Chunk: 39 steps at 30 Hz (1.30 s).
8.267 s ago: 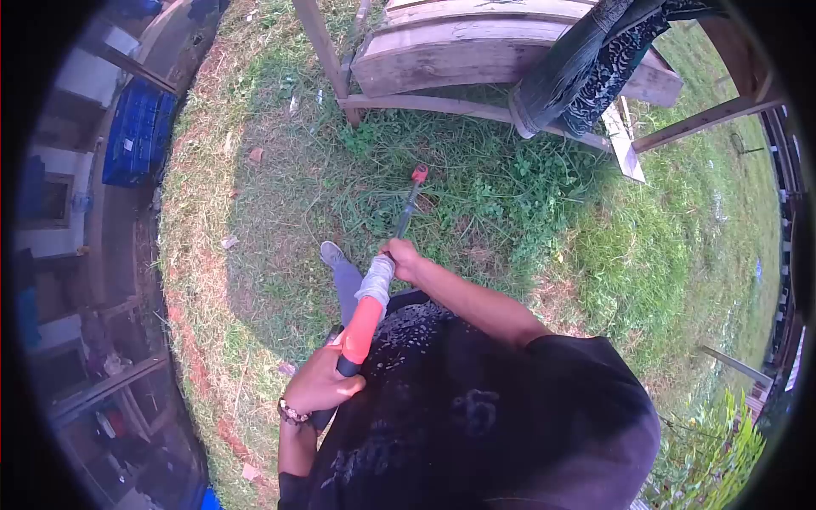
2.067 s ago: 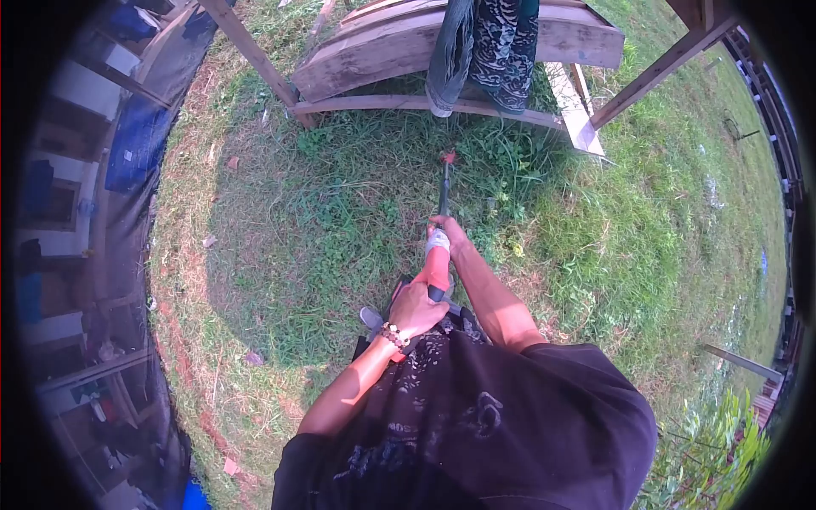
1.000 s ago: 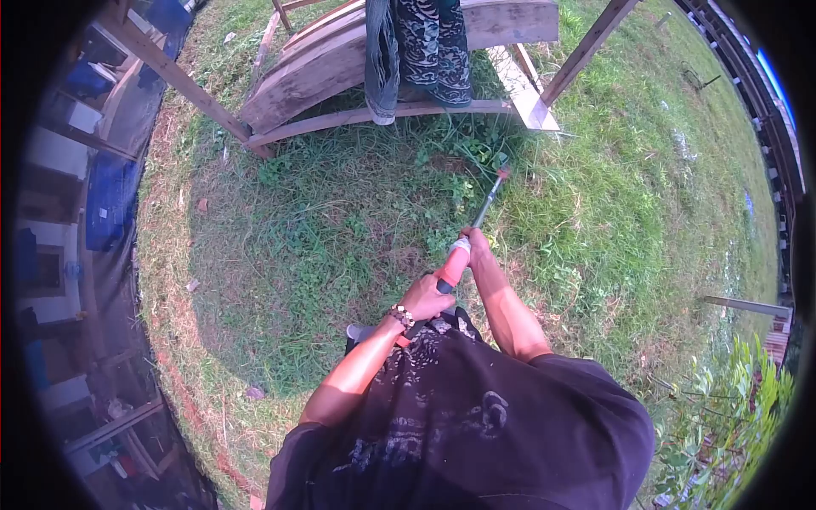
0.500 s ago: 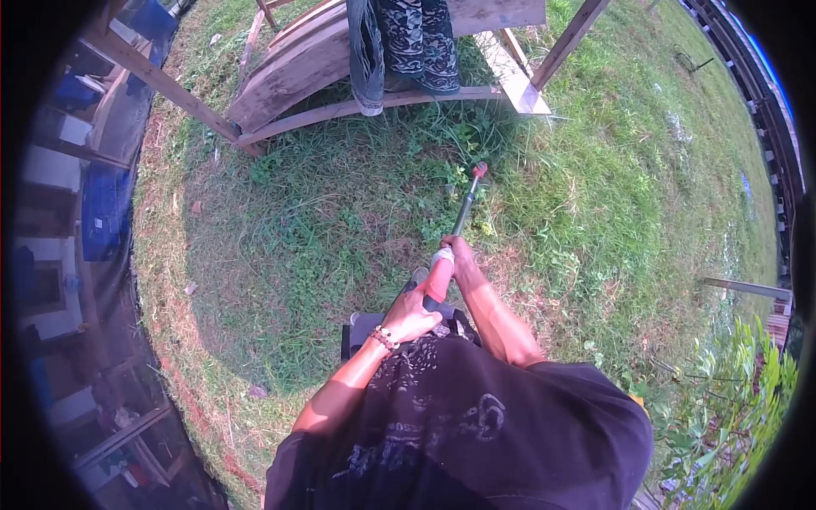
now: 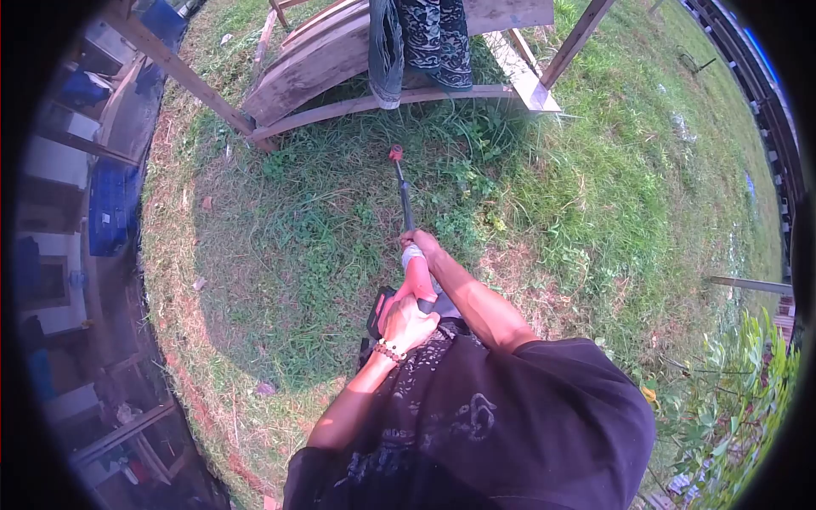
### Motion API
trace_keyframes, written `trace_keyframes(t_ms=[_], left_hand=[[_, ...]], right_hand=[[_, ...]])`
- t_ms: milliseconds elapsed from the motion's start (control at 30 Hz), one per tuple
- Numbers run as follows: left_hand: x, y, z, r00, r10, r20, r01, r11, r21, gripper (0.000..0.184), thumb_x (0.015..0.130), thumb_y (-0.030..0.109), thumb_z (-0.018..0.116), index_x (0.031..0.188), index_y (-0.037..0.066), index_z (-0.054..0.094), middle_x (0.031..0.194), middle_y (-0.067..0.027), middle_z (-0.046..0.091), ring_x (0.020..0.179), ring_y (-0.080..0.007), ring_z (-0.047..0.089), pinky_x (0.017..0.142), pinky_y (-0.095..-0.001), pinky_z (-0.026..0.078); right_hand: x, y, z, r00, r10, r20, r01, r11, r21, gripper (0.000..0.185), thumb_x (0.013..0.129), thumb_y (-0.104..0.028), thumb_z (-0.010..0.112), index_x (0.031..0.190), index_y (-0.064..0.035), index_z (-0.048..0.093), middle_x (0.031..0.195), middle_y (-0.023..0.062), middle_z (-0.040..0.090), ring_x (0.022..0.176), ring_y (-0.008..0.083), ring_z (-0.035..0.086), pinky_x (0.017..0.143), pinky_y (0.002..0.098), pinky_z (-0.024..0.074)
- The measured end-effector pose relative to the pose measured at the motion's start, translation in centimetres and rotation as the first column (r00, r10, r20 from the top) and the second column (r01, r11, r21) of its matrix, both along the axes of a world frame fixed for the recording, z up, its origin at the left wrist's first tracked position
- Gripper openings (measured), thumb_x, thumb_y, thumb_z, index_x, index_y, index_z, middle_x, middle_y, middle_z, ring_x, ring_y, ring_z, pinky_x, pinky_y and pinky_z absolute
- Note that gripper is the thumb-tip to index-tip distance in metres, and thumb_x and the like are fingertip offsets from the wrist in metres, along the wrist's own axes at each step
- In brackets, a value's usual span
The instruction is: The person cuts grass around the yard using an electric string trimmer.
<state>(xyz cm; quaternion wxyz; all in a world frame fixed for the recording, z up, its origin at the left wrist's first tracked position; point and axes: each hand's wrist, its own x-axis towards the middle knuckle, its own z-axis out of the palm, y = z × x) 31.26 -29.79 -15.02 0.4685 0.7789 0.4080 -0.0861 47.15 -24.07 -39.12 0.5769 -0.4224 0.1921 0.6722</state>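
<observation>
Red and black, one long tool (image 5: 416, 279) points from the near middle toward the far side; its red head (image 5: 396, 154) has swung left over the last half second, from the edge of the sunlit right side, so it now sits at the shaded grass (image 5: 314, 246) near one wooden stand (image 5: 297, 85). Two hands grasp the tool: the left hand (image 5: 410, 325), fingers wrapped round its rear grip (image 5: 427, 305), and the right hand (image 5: 420, 242), farther forward, fingers clenched round the shaft (image 5: 405, 200). One grey cloth (image 5: 385, 59) hangs beside patterned cloth (image 5: 438, 42), whose pieces cannot be surely counted.
</observation>
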Motion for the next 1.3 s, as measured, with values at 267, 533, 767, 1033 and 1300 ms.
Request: trace_keyframes(t_ms=[267,533,767,1033,1300], left_hand=[[-4.0,0.0,-2.9,0.984,-0.113,0.136,0.118,0.993,-0.027,0.056,0.071,0.022,0.064,0.123,0.005,0.054,0.082,-0.0187,0.068,0.076,-0.0333,0.068,0.07,-0.0418,0.052],[-6.3,0.0,-3.5,0.903,-0.345,0.256,0.396,0.899,-0.185,0.072,0.071,0.023,0.066,0.14,0.012,0.048,0.068,-0.0074,0.064,0.056,-0.0172,0.063,0.056,-0.0335,0.052],[-8.9,0.2,-2.6,0.862,-0.467,0.195,0.506,0.776,-0.376,0.059,0.072,0.028,0.066,0.127,0.01,0.055,0.079,-0.0161,0.067,0.072,-0.0296,0.067,0.069,-0.0407,0.052],[-12.5,-0.5,-2.1,0.887,-0.368,0.279,0.429,0.88,-0.204,0.055,0.072,0.019,0.065,0.126,0.011,0.057,0.068,-0.0095,0.063,0.057,-0.0208,0.062,0.058,-0.0366,0.049],[-13.0,-0.9,-3.3,0.935,-0.301,0.187,0.29,0.953,0.084,0.068,0.067,0.022,0.068,0.131,0.009,0.05,0.095,-0.022,0.069,0.087,-0.0378,0.067,0.079,-0.0438,0.053]], right_hand=[[-1.6,-4.5,4.6,0.981,-0.125,0.151,0.146,0.98,-0.135,0.01,0.09,-0.005,0.054,0.08,-0.0063,0.052,0.058,0.0018,0.049,0.043,0.0147,0.045,0.04,0.0305,0.0382],[-1.4,-14.0,-3.8,0.896,-0.229,0.381,0.362,0.873,-0.326,0.009,0.081,-0.009,0.061,0.082,0.0004,0.062,0.069,0.0093,0.059,0.054,0.0215,0.056,0.048,0.0396,0.045],[-6.7,-18.6,-1.7,0.76,-0.369,0.535,0.622,0.65,-0.436,0.012,0.078,-0.005,0.059,0.086,0.0036,0.06,0.075,0.0108,0.06,0.058,0.0214,0.059,0.052,0.0406,0.0482],[-9.6,-16.5,-3.9,0.793,-0.3,0.531,0.529,0.772,-0.354,0.007,0.081,-0.004,0.059,0.074,-0.0031,0.056,0.066,0.008,0.055,0.051,0.0198,0.052,0.046,0.0364,0.0431],[-8.3,-9.5,-0.4,0.944,-0.264,0.2,0.284,0.955,-0.081,0.015,0.09,-0.009,0.054,0.075,-0.0079,0.051,0.058,0.004,0.049,0.044,0.0168,0.045,0.041,0.0335,0.0363]])
